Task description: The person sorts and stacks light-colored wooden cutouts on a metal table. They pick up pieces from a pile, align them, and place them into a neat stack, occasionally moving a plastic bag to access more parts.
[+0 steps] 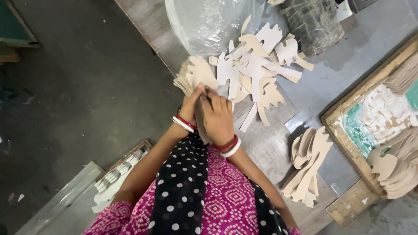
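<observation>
My left hand [191, 104] grips a thick stack of beige animal-shaped cutouts [194, 75] at the table's left edge. My right hand [217, 117] lies over the near end of the same stack, fingers pressed against a thin brown piece [201, 124] that stands on edge between my wrists. Both wrists wear red and white bangles. Just beyond the stack lies a loose heap of pale cutouts [257, 65] on the table.
A clear plastic bag [209, 21] sits behind the heap. Another pile of cutouts [307, 165] lies at the right near a wooden-framed tray [348, 130] holding more [394, 174]. A dark bundle [313, 21] is at the back. A crate of pale pieces [117, 174] stands on the floor at left.
</observation>
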